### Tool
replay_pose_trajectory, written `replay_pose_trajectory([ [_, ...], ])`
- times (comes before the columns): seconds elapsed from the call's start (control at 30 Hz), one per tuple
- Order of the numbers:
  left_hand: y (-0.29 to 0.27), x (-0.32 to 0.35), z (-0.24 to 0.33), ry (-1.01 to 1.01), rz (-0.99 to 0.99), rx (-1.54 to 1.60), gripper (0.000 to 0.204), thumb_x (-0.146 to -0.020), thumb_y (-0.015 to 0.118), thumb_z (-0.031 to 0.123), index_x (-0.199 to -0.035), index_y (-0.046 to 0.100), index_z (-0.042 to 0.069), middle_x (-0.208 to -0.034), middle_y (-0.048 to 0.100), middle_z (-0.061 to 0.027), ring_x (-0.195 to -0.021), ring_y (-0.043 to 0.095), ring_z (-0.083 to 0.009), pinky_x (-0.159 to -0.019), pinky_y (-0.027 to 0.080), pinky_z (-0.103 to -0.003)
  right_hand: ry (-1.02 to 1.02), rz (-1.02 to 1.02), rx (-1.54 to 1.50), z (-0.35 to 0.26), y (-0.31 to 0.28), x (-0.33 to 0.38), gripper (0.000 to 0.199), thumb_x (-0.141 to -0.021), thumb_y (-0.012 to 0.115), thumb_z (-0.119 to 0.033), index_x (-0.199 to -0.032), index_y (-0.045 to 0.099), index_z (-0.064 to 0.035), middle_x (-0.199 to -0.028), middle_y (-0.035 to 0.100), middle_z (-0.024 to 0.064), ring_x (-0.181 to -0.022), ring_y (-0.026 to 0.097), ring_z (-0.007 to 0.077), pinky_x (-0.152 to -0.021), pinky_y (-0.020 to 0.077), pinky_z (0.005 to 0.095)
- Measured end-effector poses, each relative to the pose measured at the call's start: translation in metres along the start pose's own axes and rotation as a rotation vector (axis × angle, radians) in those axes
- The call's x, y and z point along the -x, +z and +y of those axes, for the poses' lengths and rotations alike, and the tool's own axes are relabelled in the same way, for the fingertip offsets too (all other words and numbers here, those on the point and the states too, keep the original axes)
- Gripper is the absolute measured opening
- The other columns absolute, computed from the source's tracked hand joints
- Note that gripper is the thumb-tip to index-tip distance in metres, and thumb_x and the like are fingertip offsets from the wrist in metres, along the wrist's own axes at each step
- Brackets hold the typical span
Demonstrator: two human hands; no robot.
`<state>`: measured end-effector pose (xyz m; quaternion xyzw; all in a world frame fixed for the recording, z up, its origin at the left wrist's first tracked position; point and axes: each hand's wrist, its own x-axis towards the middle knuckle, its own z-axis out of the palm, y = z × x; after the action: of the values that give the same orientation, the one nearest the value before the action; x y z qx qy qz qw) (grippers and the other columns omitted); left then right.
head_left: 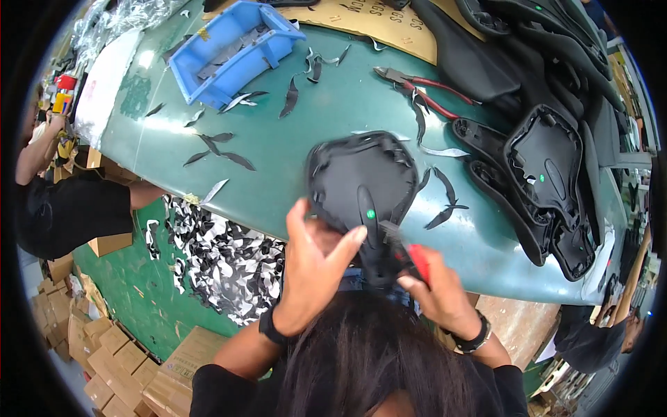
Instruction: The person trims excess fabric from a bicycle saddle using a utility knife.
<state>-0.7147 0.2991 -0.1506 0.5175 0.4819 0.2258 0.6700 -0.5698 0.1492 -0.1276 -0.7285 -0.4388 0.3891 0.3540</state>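
On the left I see a co-worker in black beside the table, with boxes lower down at the near left. Next along comes a heap of black and white scraps on the floor, below the table's near edge. On the green table, a blue bin sits at the far left, some pieces inside it, and thin dark strips lie scattered around and nearer. I have the left hand partly closed on the saddle — thumb over its underside, fingers at its left edge. That saddle is at the middle of the table's near side, underside up, wide end far and nose near. The right hand is curled around the red-handled cutters, whose tip is just at the saddle's right side; it's blurred, so I can't tell whether the blades touch. Farther off lie pliers with red handles — and at the right, other black saddles are heaped, a few showing their undersides.
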Motion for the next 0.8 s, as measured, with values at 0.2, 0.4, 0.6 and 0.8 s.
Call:
replay_pose_trajectory([
  [0.2,-0.013,-0.069,0.051,0.426,-0.297,-0.672,0.037,-0.09,0.058,0.009,-0.125,0.047,0.005,-0.103,0.064,-0.0214,-0.084,0.066,-0.0343,-0.075,0.052,-0.042,-0.034,0.586,-0.349,0.004,-0.013,-0.015,0.036,-0.093,0.052,-0.005,-0.126,0.04,0.0031,-0.118,0.059,0.0119,-0.083,0.058,0.0111,-0.065,0.0515,0.0232],
  [0.4,-0.001,-0.073,0.061,1.062,-0.485,-1.13,0.024,-0.083,0.065,0.012,-0.107,0.063,0.008,-0.085,0.06,-0.0109,-0.075,0.057,-0.0294,-0.061,0.042,-0.039,0.121,0.312,-0.466,0.006,-0.009,-0.029,0.043,-0.095,0.056,-0.013,-0.133,0.039,-0.0009,-0.119,0.062,0.0094,-0.084,0.06,0.0133,-0.071,0.0525,0.0287],
  [0.6,0.037,-0.026,0.034,0.58,-0.031,-0.939,0.014,-0.085,0.07,0.016,-0.083,0.067,0.002,-0.074,0.061,-0.0102,-0.063,0.059,-0.0246,-0.059,0.045,-0.035,0.156,0.246,-0.5,0.006,0.001,-0.025,0.041,-0.095,0.057,-0.014,-0.13,0.041,-0.0006,-0.119,0.063,0.0102,-0.084,0.062,0.0143,-0.077,0.0499,0.0299],
  [0.8,0.058,-0.02,0.012,0.458,0.142,-0.635,0.015,-0.079,0.075,0.016,-0.078,0.064,0.007,-0.07,0.06,-0.0036,-0.063,0.056,-0.0212,-0.065,0.04,-0.035,0.119,0.164,-0.374,0.014,-0.003,-0.019,0.042,-0.093,0.06,-0.016,-0.13,0.045,-0.0009,-0.118,0.063,0.0158,-0.099,0.064,0.0236,-0.088,0.0485,0.035],
])
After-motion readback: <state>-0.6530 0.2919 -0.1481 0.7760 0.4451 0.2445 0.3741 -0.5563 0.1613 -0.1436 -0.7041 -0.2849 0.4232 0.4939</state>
